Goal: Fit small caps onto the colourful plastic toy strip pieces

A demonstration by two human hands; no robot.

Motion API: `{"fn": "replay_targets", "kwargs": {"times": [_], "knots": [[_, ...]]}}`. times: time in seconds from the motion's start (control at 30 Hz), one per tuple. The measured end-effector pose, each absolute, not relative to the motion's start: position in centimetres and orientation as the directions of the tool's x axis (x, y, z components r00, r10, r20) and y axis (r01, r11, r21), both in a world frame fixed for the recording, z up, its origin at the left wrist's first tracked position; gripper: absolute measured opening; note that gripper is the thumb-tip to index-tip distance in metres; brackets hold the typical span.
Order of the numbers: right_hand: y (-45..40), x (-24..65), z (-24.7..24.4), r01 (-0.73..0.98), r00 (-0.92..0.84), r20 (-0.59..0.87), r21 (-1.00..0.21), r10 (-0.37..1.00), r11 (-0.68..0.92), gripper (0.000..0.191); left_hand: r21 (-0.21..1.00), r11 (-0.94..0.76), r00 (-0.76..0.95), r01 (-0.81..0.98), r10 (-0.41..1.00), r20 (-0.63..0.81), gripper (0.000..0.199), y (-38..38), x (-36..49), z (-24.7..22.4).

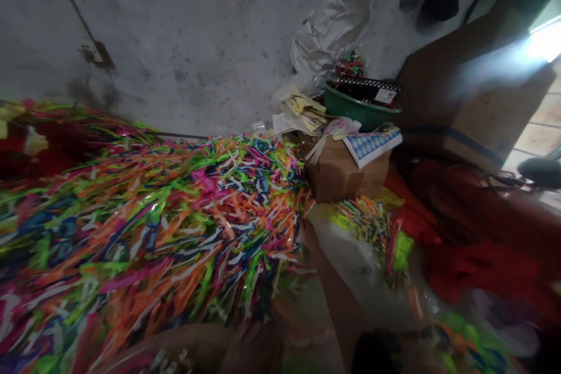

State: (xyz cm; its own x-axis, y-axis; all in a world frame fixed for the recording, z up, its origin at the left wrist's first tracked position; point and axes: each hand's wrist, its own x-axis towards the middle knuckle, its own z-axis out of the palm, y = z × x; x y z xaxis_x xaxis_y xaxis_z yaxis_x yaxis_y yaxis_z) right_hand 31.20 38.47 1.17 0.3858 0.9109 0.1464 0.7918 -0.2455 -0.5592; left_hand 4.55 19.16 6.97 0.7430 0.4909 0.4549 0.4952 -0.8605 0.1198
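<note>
A big heap of thin plastic pieces [175,234] in orange, green, pink, blue and white spreads over the left and middle. At the bottom centre my left hand [254,342] is dim and blurred, its forearm coming in from the left. It lies at the heap's near edge, against the strips; its finger shape and anything under it cannot be made out. My right hand cannot be seen. Right of the heap, more coloured pieces [366,219] lie on a pale plastic sheet.
A cardboard box [342,172] holds papers and a green basin [362,111]. Red cloth or bags [482,269] lie at the right, before large cardboard [482,87]. A narrow brown strip [335,292] and a dark shape [377,353] are near the bottom. Behind stands a stained wall [188,23].
</note>
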Motion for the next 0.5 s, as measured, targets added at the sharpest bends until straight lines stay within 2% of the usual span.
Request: {"fn": "replay_targets", "kwargs": {"times": [0.07,0.27,0.37,0.5], "knots": [[37.5,31.3,1.7,0.783,0.37,0.12,-0.573,0.921,-0.24,0.027,0.106,-0.863,0.736,0.494,0.479,0.478,0.021,19.0,4.8,7.7],[33.8,30.7,4.1,0.759,0.413,0.05,-0.571,0.909,-0.313,0.023,0.162,-0.815,0.76,0.556,0.578,0.297,0.031,18.5,5.1,10.3],[31.3,29.7,5.5,0.727,0.461,0.021,-0.582,0.887,-0.365,0.024,0.193,-0.815,0.78,0.546,0.579,0.239,0.033,18.3,5.1,12.0],[27.0,27.6,7.1,0.659,0.491,-0.05,-0.631,0.87,-0.409,0.025,0.357,-0.773,0.765,0.525,0.612,0.2,0.029,16.8,5.7,16.3]]}}
